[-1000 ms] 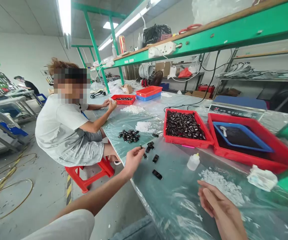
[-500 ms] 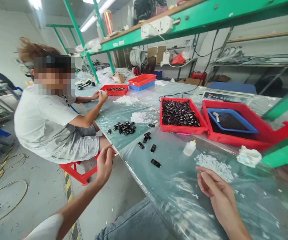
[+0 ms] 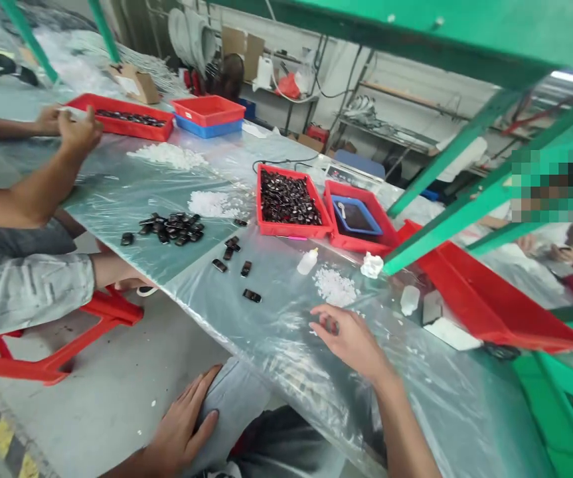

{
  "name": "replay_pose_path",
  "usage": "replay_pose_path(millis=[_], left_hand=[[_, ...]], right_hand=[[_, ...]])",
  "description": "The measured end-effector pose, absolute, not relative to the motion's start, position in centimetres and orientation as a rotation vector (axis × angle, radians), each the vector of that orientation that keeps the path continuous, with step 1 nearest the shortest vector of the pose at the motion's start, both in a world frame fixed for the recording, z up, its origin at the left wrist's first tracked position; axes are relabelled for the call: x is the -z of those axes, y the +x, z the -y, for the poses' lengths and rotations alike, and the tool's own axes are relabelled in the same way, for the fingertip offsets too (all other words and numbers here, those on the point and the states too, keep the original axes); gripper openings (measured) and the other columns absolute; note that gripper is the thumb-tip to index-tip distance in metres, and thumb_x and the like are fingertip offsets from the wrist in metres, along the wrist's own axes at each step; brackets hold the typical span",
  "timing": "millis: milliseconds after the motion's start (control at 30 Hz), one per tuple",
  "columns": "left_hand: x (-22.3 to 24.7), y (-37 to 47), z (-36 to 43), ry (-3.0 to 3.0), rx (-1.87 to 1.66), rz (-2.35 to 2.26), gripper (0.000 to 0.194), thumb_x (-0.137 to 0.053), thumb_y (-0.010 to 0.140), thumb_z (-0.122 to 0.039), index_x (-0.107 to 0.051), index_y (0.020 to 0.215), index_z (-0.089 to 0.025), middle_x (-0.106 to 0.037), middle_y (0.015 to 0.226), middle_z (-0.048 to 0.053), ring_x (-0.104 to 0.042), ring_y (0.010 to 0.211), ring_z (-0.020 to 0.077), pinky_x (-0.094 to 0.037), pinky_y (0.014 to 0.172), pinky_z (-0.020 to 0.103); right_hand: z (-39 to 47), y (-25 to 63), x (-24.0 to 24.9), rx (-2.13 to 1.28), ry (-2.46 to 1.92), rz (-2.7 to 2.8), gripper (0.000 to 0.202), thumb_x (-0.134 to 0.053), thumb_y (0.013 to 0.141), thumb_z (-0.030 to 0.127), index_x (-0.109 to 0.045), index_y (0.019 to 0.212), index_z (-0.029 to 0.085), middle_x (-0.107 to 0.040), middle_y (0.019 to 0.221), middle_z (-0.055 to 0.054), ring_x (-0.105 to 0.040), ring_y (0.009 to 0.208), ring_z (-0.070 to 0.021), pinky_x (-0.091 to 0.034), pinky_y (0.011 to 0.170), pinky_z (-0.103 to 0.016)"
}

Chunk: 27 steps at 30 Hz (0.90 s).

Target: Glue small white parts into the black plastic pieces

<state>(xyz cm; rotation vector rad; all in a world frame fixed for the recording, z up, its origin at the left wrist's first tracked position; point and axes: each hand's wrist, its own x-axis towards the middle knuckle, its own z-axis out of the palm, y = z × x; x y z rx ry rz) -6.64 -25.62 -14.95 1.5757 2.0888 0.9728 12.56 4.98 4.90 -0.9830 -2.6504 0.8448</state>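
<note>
A desk point(image 3: 276, 345) under clear, wrinkled film fills most of the view, with a green frame point(image 3: 445, 56) above it. On the left a co-worker point(image 3: 17, 285) sits on a red stool point(image 3: 67, 345), both hands raised beside a red tray of black pieces point(image 3: 137, 129).

A long red tray point(image 3: 495, 299) lies slanted on the right. The right hand point(image 3: 348, 335) hovers over the film with fingers curled, thumb and forefinger tips a little apart, with no held thing visible. The left hand point(image 3: 181, 418) lies palm down on the thigh, fingers extended and nothing visible in it.

Toward the back, one red tray point(image 3: 209, 109) is stacked on one blue tray point(image 3: 209, 128). Nearer, a full red tray point(image 3: 293, 229) of black pieces stands beside another red tray point(image 3: 388, 229) bearing a blue tray point(image 3: 378, 230). Lettering on the panel point(image 3: 353, 178) behind is too small to read.

Three heaps of white bits lie on the film; the nearest heap point(image 3: 336, 285) is just beyond the right hand. One black heap point(image 3: 171, 229) sits farther left. Then come one bottle point(image 3: 307, 263), one crumpled tissue point(image 3: 372, 265), one pink pen point(image 3: 293, 238), and three separate black pieces, the nearest piece point(image 3: 251, 295) lying flat.
</note>
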Motion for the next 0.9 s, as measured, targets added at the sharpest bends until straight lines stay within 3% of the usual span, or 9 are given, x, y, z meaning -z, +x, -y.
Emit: replay_pose_path(millis=[167, 467, 633, 800, 900], left_hand=[[14.8, -6.7, 25.3, 1.608, -0.948, -2.039, 0.064, -0.041, 0.099, -0.033, -0.019, 0.159, -0.025, -0.05, 0.151, 0.011, -0.052, 0.135, 0.0287, -0.046, 0.111, 0.043], [14.3, -6.4, 25.1, 1.587, -0.958, -2.017, 0.061, -0.043, 0.099, -0.036, -0.026, 0.156, -0.024, -0.052, 0.148, 0.011, -0.052, 0.134, 0.0283, -0.044, 0.113, 0.044], [14.0, -6.9, 25.1, 1.544, -1.008, -2.026, 0.058, -0.045, 0.098, -0.036, -0.031, 0.153, -0.023, -0.053, 0.147, 0.012, -0.053, 0.132, 0.0282, -0.046, 0.111, 0.044], [13.7, -7.2, 24.9, 1.544, -1.031, -2.002, 0.057, -0.046, 0.097, -0.036, -0.033, 0.151, -0.022, -0.055, 0.143, 0.014, -0.055, 0.13, 0.0292, -0.048, 0.108, 0.045], [12.1, -6.8, 24.7, 1.561, -1.089, -2.029, 0.052, -0.05, 0.096, -0.03, -0.039, 0.146, -0.021, -0.057, 0.14, 0.014, -0.056, 0.129, 0.0283, -0.05, 0.106, 0.043]], right_hand=[[-3.1, 8.9, -6.4, -0.577, -0.926, 2.887, 0.018, -0.055, 0.095, 0.032, -0.065, 0.108, 0.026, -0.07, 0.091, 0.0, -0.06, 0.065, -0.0159, -0.045, 0.066, -0.03], [-1.7, -0.2, -5.1, -0.233, -0.696, 3.073, 0.028, -0.062, 0.094, 0.025, -0.062, 0.122, 0.021, -0.069, 0.112, -0.009, -0.066, 0.104, -0.0257, -0.049, 0.075, -0.032], [-2.7, -0.5, -4.3, -0.281, -0.711, 3.11, 0.016, -0.062, 0.095, 0.026, -0.068, 0.108, 0.02, -0.069, 0.107, -0.007, -0.067, 0.1, -0.0245, -0.049, 0.077, -0.032], [-3.4, 1.4, -4.6, -0.413, -0.774, 3.039, 0.031, -0.066, 0.09, 0.026, -0.064, 0.121, 0.023, -0.07, 0.112, -0.007, -0.069, 0.096, -0.0238, -0.05, 0.075, -0.032], [-3.9, 2.9, -4.5, -0.509, -0.837, 2.988, 0.027, -0.064, 0.091, 0.027, -0.064, 0.118, 0.026, -0.071, 0.107, -0.004, -0.069, 0.088, -0.0221, -0.05, 0.07, -0.032]])
